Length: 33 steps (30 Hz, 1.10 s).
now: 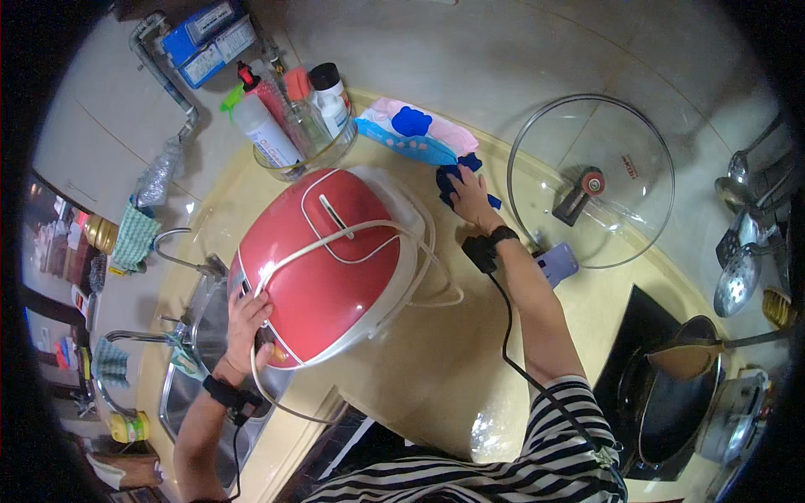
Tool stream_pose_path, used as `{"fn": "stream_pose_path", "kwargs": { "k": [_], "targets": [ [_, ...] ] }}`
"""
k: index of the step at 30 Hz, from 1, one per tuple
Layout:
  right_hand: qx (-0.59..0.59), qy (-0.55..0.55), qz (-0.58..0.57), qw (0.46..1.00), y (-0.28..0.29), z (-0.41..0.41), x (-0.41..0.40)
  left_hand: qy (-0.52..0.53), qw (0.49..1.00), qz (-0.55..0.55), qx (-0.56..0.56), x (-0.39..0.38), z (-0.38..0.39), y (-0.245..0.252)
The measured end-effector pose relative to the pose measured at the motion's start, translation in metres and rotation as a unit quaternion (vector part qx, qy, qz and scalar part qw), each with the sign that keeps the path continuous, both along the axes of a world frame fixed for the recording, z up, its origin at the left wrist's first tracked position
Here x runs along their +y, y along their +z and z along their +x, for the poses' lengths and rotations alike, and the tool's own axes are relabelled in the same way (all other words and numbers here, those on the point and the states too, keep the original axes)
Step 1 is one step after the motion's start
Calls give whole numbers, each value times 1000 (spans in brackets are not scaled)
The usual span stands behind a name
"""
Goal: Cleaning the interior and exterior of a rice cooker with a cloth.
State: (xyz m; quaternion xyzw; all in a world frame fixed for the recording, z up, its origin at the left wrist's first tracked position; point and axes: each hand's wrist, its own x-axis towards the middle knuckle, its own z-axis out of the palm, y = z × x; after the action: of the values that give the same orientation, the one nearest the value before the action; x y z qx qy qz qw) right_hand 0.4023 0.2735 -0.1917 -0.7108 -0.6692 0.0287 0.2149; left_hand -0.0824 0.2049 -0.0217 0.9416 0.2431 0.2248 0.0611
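A red and white rice cooker (314, 270) stands on the pale yellow counter (434, 352), its white power cord (302, 248) looped over the lid. My left hand (248, 324) rests against the cooker's front edge, fingers spread over its rim and near the cord. My right hand (471, 198) reaches to the back of the counter and lies on a crumpled dark blue cloth (448, 182); whether the fingers grip it is hard to tell. Just behind the cloth lies a pink and light blue wipes pack (415, 132) with a dark blue lid.
Bottles stand in a glass tray (308, 165) at the back left. A glass pan lid (591, 182) leans on the back wall, with a purple phone (557, 264) near it. The steel sink (217, 327) is left; a wok (676, 409) sits on the right hob.
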Motion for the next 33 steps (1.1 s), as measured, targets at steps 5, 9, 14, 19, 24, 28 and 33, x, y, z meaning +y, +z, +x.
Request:
{"fn": "stream_pose_path", "kwargs": {
  "k": [5,9,14,19,24,28,33],
  "targets": [
    [140,208,-56,966,10,-13,-52,-13,1000,6,-18,22,19,4],
    [149,194,14,969,-1,-33,-146,-16,998,13,-60,18,49,8],
    [94,176,6,980,25,-108,-244,45,996,35,-71,-12,66,1],
    [161,212,-74,961,55,-148,-297,42,992,47,-110,-60,93,-6],
    [530,23,-40,847,58,-147,-298,-89,991,17,-101,-86,96,32],
    [669,-46,37,741,113,-164,-267,-193,968,27,-161,-109,91,81],
    [742,135,-33,656,201,-209,-267,-258,956,54,-129,-123,80,112]
  ]
}}
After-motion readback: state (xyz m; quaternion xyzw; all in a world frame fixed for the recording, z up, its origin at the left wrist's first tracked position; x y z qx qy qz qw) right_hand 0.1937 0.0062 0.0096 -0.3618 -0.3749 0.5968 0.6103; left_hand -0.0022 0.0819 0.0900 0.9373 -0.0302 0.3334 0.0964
